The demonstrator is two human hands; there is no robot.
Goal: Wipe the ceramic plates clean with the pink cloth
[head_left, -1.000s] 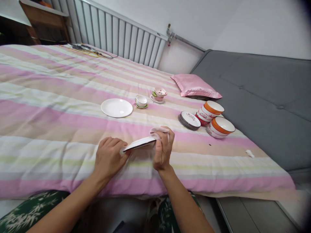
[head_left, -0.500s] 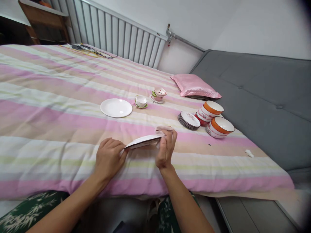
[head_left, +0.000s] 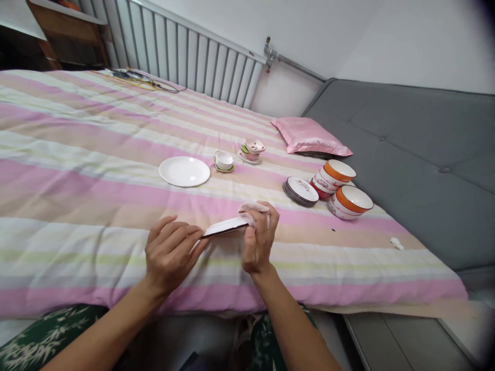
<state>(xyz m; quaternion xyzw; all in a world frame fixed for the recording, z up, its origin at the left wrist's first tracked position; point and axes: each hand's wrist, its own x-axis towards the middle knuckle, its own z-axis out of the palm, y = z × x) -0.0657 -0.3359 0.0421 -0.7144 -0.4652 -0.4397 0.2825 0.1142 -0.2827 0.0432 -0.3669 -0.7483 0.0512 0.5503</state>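
Between my two hands a white plate with a dark rim [head_left: 224, 226] is held tilted above the near part of the bed, seen almost edge-on. My left hand [head_left: 172, 252] pinches its left edge, thumb below and fingers on top. Wrapped over the right edge is a pale pink cloth [head_left: 253, 207], which my right hand [head_left: 261, 237] grips against the plate. Beyond the hands lies a white oval plate [head_left: 184, 171]. To the right of them sits a stack of dark-rimmed plates [head_left: 301, 191].
Small white dishes [head_left: 224, 161] and patterned dishes [head_left: 253, 149] stand mid-bed. Orange-banded bowls [head_left: 353, 202] are stacked at right, near a pink pillow [head_left: 311, 136] and the grey headboard [head_left: 417, 154]. A crumpled white tissue [head_left: 396, 243] lies far right. Cables [head_left: 143, 80] lie at the back.
My right hand and the cloth have shifted slightly left along the plate's rim. The plate's angle has changed a little, and my left fingers have spread somewhat more.
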